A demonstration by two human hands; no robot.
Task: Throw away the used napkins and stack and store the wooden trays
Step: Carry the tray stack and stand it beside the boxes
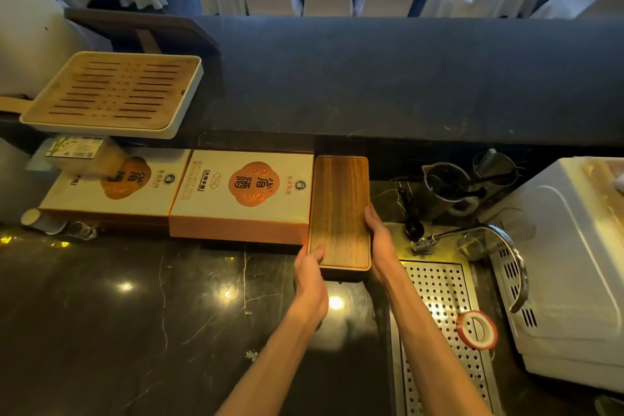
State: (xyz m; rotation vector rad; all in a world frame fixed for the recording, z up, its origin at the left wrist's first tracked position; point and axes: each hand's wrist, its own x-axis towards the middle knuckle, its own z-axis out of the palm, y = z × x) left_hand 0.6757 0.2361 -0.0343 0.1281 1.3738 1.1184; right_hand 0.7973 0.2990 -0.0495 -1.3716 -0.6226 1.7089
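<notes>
Gripping the bare wooden tray (339,209), seemingly stacked, are left hand (310,272) and right hand (380,240).

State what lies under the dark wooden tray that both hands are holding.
Beneath the dark wooden tray a second dark edge shows at its near end, likely another tray; the tray hides the rest. Left hand and right hand grip its sides.
</notes>
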